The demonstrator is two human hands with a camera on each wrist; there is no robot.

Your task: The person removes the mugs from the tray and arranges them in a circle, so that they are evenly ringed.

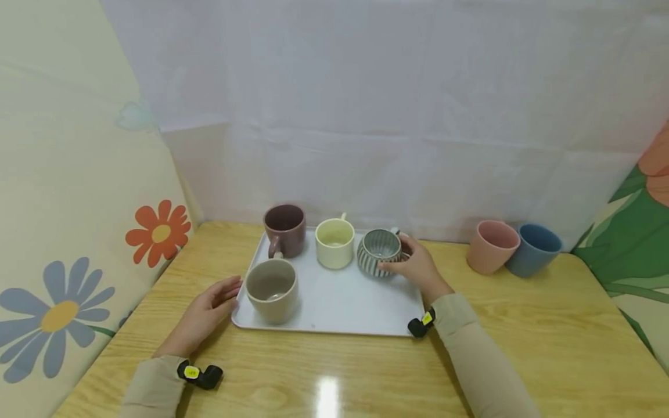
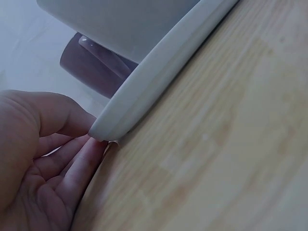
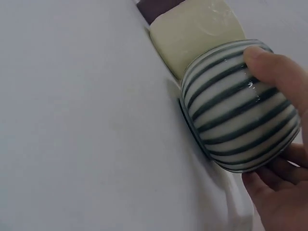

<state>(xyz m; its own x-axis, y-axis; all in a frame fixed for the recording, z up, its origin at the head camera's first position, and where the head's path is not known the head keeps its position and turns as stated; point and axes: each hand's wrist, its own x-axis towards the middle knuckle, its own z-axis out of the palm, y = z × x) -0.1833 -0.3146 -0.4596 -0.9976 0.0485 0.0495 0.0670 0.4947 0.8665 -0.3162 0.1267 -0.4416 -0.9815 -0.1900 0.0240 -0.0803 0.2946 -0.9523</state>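
A white tray (image 1: 334, 313) lies on the wooden table and carries several cups. My right hand (image 1: 418, 268) grips a round cup with grey-green stripes (image 1: 377, 255) at the tray's back right. In the right wrist view, the thumb lies on the side of the striped cup (image 3: 240, 106) and the fingers reach around below it. At the tray's left edge, my left hand (image 1: 211, 310) pinches the rim, as the left wrist view shows at the tray edge (image 2: 144, 94). Nearest that hand stands a large grey-beige mug (image 1: 274, 299).
A dark purple mug (image 1: 292, 238) and a pale yellow mug (image 1: 335, 252) stand along the tray's back. To the right of the tray, a pink cup (image 1: 488, 255) and a blue cup (image 1: 530, 258) stand close together on the table (image 1: 564, 337). A white cloth (image 1: 334, 116) hangs behind.
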